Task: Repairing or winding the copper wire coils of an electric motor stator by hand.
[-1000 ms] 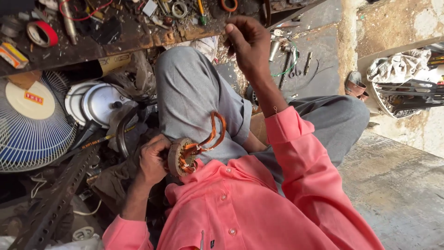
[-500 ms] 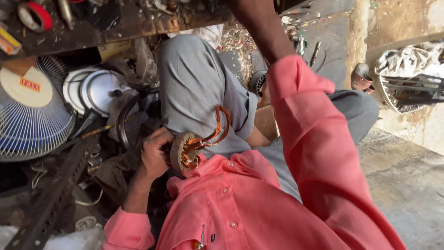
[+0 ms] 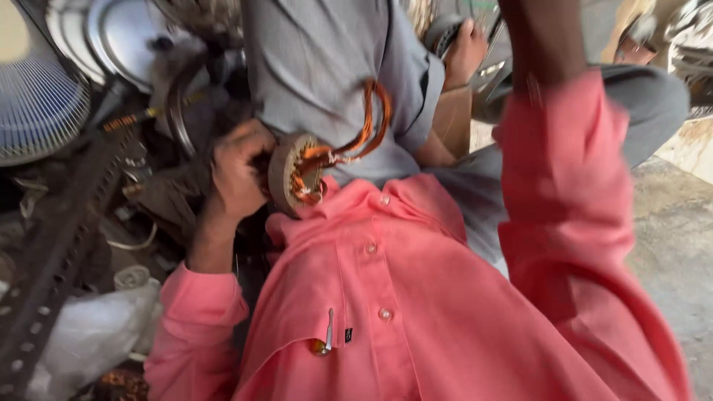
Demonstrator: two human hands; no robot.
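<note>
- We see our pink shirt (image 3: pixel 416 312) filling the lower middle of the view, with one sleeve raised on the right side and a pen clip (image 3: pixel 327 332) sticking out of the chest pocket.
- Our grey trousers (image 3: pixel 334 74) cover the bent knee above the shirt, and the thing we work on rests against them.
- A pale fan guard (image 3: pixel 33 104) sits at the left edge, with round metal covers (image 3: pixel 119 37) beside it near the top left.
- A dark slotted metal bar (image 3: pixel 52 260) runs down the left side, with a white bag (image 3: pixel 93 334) next to its lower end.
- The round motor stator (image 3: pixel 293 174) lies in our lap, just above the shirt collar and against the knee; its copper winding (image 3: pixel 368 122) loops up and to the right over the trousers.
- Our left hand (image 3: pixel 238 171) is closed around the left rim of the stator, holding it on edge.
- Our right hand is out of view above the top edge; only the forearm (image 3: pixel 546 37) shows, so we cannot tell its state.
- A bare foot (image 3: pixel 468 48) rests near the top, right of the knee.
</note>
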